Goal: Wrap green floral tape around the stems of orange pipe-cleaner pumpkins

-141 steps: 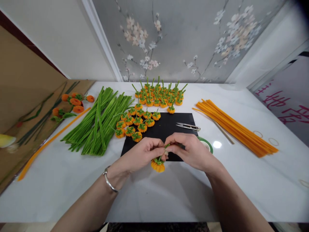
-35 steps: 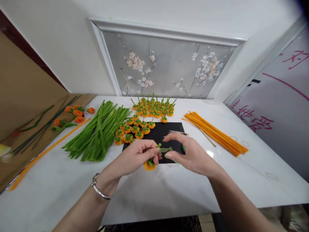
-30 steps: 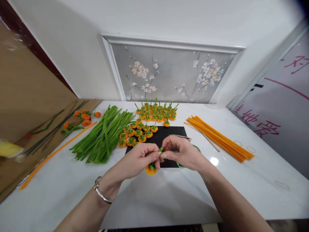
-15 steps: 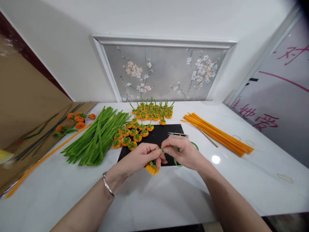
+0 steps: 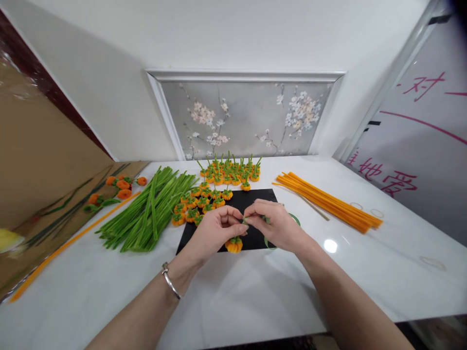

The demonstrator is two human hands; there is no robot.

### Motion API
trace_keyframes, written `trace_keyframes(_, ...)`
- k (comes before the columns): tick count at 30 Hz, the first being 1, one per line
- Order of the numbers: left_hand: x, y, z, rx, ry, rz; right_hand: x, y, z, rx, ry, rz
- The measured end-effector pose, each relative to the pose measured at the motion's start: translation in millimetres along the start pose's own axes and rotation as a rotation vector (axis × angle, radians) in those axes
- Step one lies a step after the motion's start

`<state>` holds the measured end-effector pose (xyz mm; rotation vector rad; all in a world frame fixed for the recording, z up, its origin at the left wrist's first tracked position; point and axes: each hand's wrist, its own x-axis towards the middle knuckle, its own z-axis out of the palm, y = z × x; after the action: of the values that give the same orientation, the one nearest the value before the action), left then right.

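Over the black mat (image 5: 251,195), both hands meet with pinched fingertips. My left hand (image 5: 221,228) is closed on the thin green stem of an orange pumpkin-like piece (image 5: 234,245), which hangs below its fingers. My right hand (image 5: 272,221) pinches something small and greenish at the stem's top, too small to make out fully. A loop of green tape (image 5: 295,219) shows behind the right hand. Several finished orange pieces with green tops (image 5: 191,215) sit beside and on the mat's left part, and more with upright stems (image 5: 233,175) stand behind it.
Green fuzzy stems (image 5: 149,214) lie in a pile at the left. Orange stems (image 5: 328,201) are bundled at the right, near thin rubber bands. Orange flowers (image 5: 124,184) rest on brown paper (image 5: 73,194) at the far left. A long orange stem (image 5: 73,243) lies along its edge.
The view has shifted slightly. My left fingers have changed their hold and curl at the stem, and the hanging orange piece sits a little farther right and more upright. The scissors are now hidden behind my right hand.
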<state>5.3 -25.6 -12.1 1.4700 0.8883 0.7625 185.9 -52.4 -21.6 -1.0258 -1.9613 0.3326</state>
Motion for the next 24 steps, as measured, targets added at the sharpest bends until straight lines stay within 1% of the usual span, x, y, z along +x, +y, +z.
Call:
trace_keyframes(2,-1.5,0.1,-1.2,-0.026,-0.018,-0.016,0.0,0.8,1.0,-0.008,-0.002,-0.017)
trace_keyframes(8,-1.9,-3.6,-3.9,-0.062,-0.059,0.005,-1.9,6.7,2.3,-0.069,-0.052,-0.065)
trace_keyframes(17,-4.4,-0.9,-0.4,-0.282,-0.1,-0.111,-2.1,4.6,1.4,-0.182,-0.028,-0.145)
trace_keyframes(20,-4.1,-0.4,-1.4,-0.333,-0.12,-0.154,-0.3,2.5,2.2,-0.229,-0.046,-0.149)
trace_keyframes(24,-3.3,-3.7,-3.8,-0.377,-0.161,-0.175,0.0,2.1,2.7,-0.266,-0.081,-0.139)
